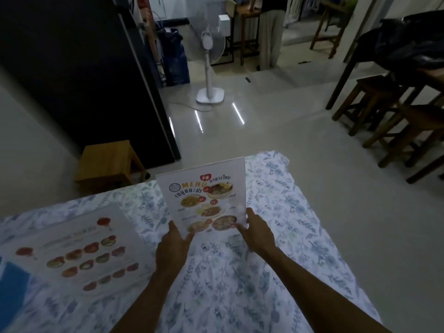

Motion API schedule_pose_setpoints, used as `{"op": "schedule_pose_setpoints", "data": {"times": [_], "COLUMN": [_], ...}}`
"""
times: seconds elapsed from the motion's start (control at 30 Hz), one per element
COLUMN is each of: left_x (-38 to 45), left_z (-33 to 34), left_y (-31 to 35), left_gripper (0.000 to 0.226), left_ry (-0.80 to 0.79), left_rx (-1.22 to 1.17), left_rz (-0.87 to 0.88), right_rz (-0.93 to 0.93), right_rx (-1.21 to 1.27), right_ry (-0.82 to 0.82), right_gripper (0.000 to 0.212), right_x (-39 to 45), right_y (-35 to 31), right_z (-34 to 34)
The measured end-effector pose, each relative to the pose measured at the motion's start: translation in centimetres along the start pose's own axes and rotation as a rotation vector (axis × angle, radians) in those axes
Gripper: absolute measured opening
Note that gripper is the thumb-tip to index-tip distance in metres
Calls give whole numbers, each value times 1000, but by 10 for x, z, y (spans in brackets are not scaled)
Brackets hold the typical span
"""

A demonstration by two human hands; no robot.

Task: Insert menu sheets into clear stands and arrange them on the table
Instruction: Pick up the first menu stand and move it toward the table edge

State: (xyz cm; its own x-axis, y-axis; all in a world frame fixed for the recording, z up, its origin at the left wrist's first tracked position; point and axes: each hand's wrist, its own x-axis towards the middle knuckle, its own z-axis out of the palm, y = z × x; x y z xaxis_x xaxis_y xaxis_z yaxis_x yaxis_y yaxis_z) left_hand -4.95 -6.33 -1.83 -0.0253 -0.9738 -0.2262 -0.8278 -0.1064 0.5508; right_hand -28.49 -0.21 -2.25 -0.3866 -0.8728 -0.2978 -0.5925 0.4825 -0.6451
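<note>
A clear stand with a menu sheet (204, 195) inside it stands upright near the far edge of the table (300, 236), which has a floral cloth. The sheet shows food photos and the word MENU. My left hand (171, 248) grips the stand's lower left corner, thumb on the front. My right hand (255, 231) holds its lower right edge. A second menu sheet (79, 251) with several dish photos lies flat on the cloth at the left.
A blue object (12, 284) lies at the table's left edge. A wooden stool (108, 162) stands beyond the far edge. A white floor fan (210, 68), dark wooden stools (384, 111) at right, and a person (271, 32) stand farther off.
</note>
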Motion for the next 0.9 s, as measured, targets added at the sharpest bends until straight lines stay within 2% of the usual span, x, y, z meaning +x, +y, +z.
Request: {"op": "schedule_pose_setpoints", "data": {"times": [0.1,0.27,0.57,0.8,0.9], "left_x": [12,34,77,112,125], "left_z": [3,18,83,110,115], "left_y": [13,45,141,192,202], "left_gripper": [61,65,72,62,65], "left_ry": [14,23,33,57,89], "left_rx": [43,109,123,107,127], "left_rz": [-2,12,99,96,119], "right_rz": [-25,-61,18,-6,-26], "right_rx": [-35,-95,-193,-190,-192], "right_ry": [-6,28,71,98,106], "right_gripper": [54,61,40,37,35], "right_x": [16,49,130,181,197], "right_y": [6,18,68,88,89], "right_z": [-5,-32,-111,-143,-150]}}
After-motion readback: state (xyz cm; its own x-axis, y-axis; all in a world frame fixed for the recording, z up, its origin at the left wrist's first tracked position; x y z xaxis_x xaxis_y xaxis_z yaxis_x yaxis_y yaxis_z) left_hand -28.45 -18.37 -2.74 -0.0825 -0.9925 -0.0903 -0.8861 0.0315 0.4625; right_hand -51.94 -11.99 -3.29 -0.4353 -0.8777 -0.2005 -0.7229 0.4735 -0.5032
